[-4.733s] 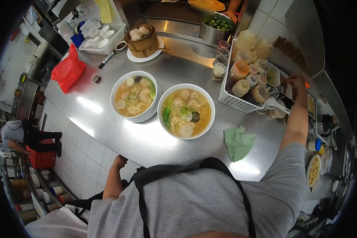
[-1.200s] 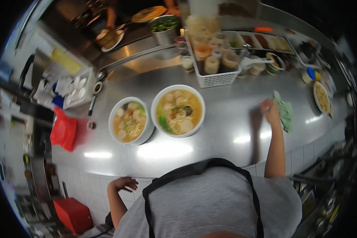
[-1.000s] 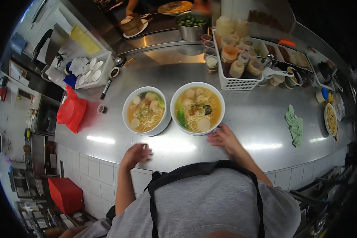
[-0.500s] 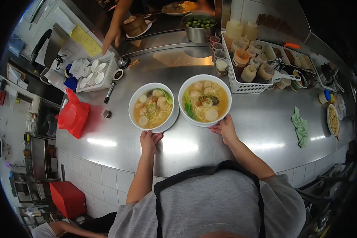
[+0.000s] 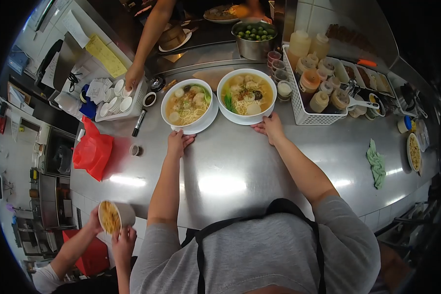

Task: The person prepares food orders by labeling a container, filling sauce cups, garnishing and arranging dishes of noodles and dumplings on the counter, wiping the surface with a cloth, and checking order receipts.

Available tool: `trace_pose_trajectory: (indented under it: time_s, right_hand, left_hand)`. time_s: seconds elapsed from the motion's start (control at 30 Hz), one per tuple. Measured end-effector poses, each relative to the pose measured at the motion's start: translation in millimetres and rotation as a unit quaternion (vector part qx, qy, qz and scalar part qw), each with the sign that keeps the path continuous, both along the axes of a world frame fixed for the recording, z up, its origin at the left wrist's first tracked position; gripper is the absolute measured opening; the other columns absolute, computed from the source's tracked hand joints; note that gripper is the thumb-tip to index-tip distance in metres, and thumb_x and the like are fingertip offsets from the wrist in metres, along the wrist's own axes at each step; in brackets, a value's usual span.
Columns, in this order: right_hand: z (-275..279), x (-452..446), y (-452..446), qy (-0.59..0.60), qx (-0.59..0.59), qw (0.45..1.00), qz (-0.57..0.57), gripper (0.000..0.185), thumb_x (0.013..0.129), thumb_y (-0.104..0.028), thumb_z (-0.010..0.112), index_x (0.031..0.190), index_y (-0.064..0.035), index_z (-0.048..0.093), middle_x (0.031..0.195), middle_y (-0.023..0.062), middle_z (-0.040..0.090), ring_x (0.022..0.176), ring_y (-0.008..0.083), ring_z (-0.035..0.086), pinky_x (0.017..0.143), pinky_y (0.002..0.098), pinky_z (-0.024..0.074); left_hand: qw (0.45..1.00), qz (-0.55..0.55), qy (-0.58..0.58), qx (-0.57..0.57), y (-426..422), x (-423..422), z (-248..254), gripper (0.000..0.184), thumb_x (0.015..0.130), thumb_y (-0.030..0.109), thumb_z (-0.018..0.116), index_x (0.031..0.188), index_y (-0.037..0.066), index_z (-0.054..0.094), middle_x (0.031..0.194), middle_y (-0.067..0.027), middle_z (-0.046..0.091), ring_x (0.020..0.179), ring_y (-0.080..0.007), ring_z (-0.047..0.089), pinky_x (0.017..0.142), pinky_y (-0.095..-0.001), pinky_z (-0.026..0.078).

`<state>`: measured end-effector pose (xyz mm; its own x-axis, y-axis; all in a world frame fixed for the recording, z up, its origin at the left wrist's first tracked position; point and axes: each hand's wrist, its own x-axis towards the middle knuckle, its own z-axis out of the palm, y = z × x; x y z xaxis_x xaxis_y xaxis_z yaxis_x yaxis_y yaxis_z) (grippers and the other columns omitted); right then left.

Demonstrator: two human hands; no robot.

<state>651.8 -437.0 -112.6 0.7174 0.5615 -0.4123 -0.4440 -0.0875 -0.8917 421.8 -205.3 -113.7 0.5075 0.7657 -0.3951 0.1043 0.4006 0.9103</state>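
Two white bowls of noodle soup with dumplings and greens stand side by side on the steel counter, each on a white plate. My left hand point(image 5: 179, 142) pinches the near edge of the plate point(image 5: 204, 125) beneath the left bowl point(image 5: 186, 104). At the near right edge of the other plate point(image 5: 242, 120), my right hand point(image 5: 270, 129) holds on, its fingers partly hidden below; the right bowl point(image 5: 246, 95) sits on top. Both arms are stretched forward. The two plates are close together, their rims nearly touching.
A co-worker's hand point(image 5: 134, 78) reaches into a white basket point(image 5: 132, 107) of small dishes. Lower left, another person holds a tub point(image 5: 125, 214) of yellow food. A sauce-bottle basket point(image 5: 318, 119), pot of green fruit point(image 5: 254, 48), red bag point(image 5: 92, 152), marker point(image 5: 138, 122) and green cloth point(image 5: 376, 164) surround the counter.
Both hands have pushed the bowls and plates forward, away from me. The co-worker's hand has come down into the dish basket. Another person's hands with a tub have appeared at lower left.
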Motion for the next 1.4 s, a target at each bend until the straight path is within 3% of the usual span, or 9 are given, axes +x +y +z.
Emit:
trace_pose_trajectory:
  time_s: [0.27, 0.53, 0.7, 0.87, 1.03, 1.1, 1.13, 1.27, 1.4]
  right_hand:
    - [-3, 21, 33, -0.008, 0.021, 1.0, -0.004, 0.019, 0.092, -0.008, 0.032, 0.109, -0.0022, 0.029, 0.092, 0.0168, 0.057, 0.074, 0.023, 0.065, 0.057, 0.0274, 0.0531]
    - [-5, 14, 22, 0.011, 0.056, 0.998, 0.015, 0.016, 0.092, -0.015, 0.041, 0.102, -0.0037, 0.037, 0.088, 0.0139, 0.059, 0.073, 0.0212, 0.063, 0.057, 0.0272, 0.0507]
    - [-27, -38, -25, -0.155, 0.107, 0.979, 0.082, 0.008, 0.091, -0.012, 0.046, 0.094, -0.0047, 0.045, 0.08, 0.009, 0.058, 0.068, 0.0153, 0.06, 0.06, 0.0246, 0.0476]
    - [-14, -110, -95, -0.317, 0.059, 0.935, 0.149, 0.007, 0.086, -0.007, 0.052, 0.091, -0.0032, 0.051, 0.08, 0.0077, 0.058, 0.068, 0.0133, 0.059, 0.061, 0.0235, 0.047]
    - [-3, -128, -111, -0.428, 0.016, 0.89, 0.158, 0.007, 0.08, -0.003, 0.056, 0.087, -0.0017, 0.054, 0.084, 0.0091, 0.057, 0.071, 0.0164, 0.059, 0.062, 0.0251, 0.0472]
    - [1, -126, -109, -0.417, 0.011, 0.895, 0.158, 0.007, 0.08, -0.004, 0.056, 0.087, -0.0018, 0.054, 0.082, 0.0085, 0.057, 0.069, 0.0155, 0.059, 0.061, 0.0252, 0.0469]
    - [1, -123, -107, -0.412, -0.001, 0.895, 0.17, 0.007, 0.08, -0.004, 0.056, 0.087, -0.002, 0.054, 0.08, 0.0077, 0.057, 0.068, 0.0145, 0.058, 0.06, 0.025, 0.0464]
    - [-9, -119, -104, -0.399, 0.002, 0.899, 0.179, 0.008, 0.08, -0.004, 0.057, 0.087, -0.0029, 0.054, 0.075, 0.0057, 0.056, 0.064, 0.0122, 0.056, 0.058, 0.0244, 0.0452]
    - [-7, -122, -107, -0.408, -0.004, 0.898, 0.165, 0.01, 0.079, -0.006, 0.059, 0.087, -0.0035, 0.054, 0.075, 0.0054, 0.056, 0.065, 0.0123, 0.056, 0.058, 0.0242, 0.0452]
  left_hand:
    - [1.0, -0.014, 0.003, 0.003, 44, 31, -5, 0.025, 0.092, 0.012, 0.037, 0.108, -0.007, 0.036, 0.102, -0.0207, 0.055, 0.088, -0.0291, 0.063, 0.065, -0.0302, 0.055]
    - [0.97, 0.151, -0.166, 0.09, -26, 51, -47, 0.024, 0.085, 0.009, 0.046, 0.107, 0.0, 0.043, 0.075, -0.0091, 0.054, 0.062, -0.0175, 0.056, 0.054, -0.0285, 0.049]
    - [0.976, -0.079, -0.088, 0.183, -149, -13, 3, 0.045, 0.082, 0.0, 0.052, 0.124, 0.004, 0.035, 0.102, -0.0083, 0.049, 0.081, -0.0141, 0.054, 0.064, -0.0245, 0.047]
    - [0.76, 0.182, 0.055, 0.622, -76, -125, 74, 0.036, 0.077, -0.002, 0.055, 0.112, 0.005, 0.048, 0.106, -0.0062, 0.052, 0.09, -0.0148, 0.053, 0.069, -0.0262, 0.045]
    - [0.755, 0.391, 0.018, 0.526, 35, -251, 107, 0.036, 0.09, 0.034, 0.047, 0.114, 0.007, 0.049, 0.109, -0.0067, 0.052, 0.1, -0.0176, 0.048, 0.085, -0.0309, 0.037]
    - [0.959, 0.209, -0.04, 0.186, 54, -274, 93, 0.062, 0.087, 0.06, 0.032, 0.118, 0.009, 0.047, 0.114, -0.0055, 0.052, 0.105, -0.021, 0.045, 0.09, -0.042, 0.033]
    - [0.982, 0.121, -0.094, 0.108, 64, -278, 71, 0.081, 0.079, 0.074, 0.017, 0.122, 0.011, 0.044, 0.121, -0.0091, 0.049, 0.119, -0.0262, 0.037, 0.096, -0.0543, 0.019]
    - [0.973, 0.065, -0.211, -0.063, 44, -247, 29, 0.086, 0.079, 0.074, 0.018, 0.134, 0.009, 0.033, 0.135, -0.0113, 0.038, 0.126, -0.0307, 0.032, 0.103, -0.0518, 0.017]
    - [0.98, 0.093, -0.174, -0.009, 24, -224, 21, 0.084, 0.083, 0.07, 0.016, 0.134, 0.005, 0.031, 0.136, -0.0127, 0.037, 0.126, -0.029, 0.033, 0.103, -0.0484, 0.021]
